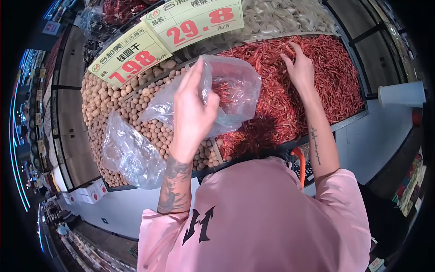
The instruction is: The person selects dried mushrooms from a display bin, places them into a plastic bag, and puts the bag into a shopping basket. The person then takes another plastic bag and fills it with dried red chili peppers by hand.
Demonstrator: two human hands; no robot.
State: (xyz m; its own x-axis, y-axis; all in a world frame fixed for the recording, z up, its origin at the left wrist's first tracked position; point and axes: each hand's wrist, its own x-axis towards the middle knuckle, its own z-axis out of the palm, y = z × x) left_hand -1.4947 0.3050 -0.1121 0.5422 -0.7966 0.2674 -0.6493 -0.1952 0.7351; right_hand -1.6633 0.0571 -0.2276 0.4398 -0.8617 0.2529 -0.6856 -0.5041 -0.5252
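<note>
A clear plastic bag [240,81] hangs open from my left hand [194,104], whose fingers are closed on its rim. Some red dried chillies show inside the bag. Over the bin of dried red chillies [335,77], my right hand [299,68] touches the pile near its back, thumb and index finger apart. Whether a chilli lies between its fingers is too small to tell. Another crumpled clear bag [131,152] lies on the round brown dried fruit [158,133] to the left.
Yellow price signs [197,22] stand behind the bag, one reading 29.8. Pale translucent pieces [285,18] fill a bin at the back. A white cup-shaped container [401,94] is at the right, past the bin's edge. White boxes [90,192] sit at the lower left.
</note>
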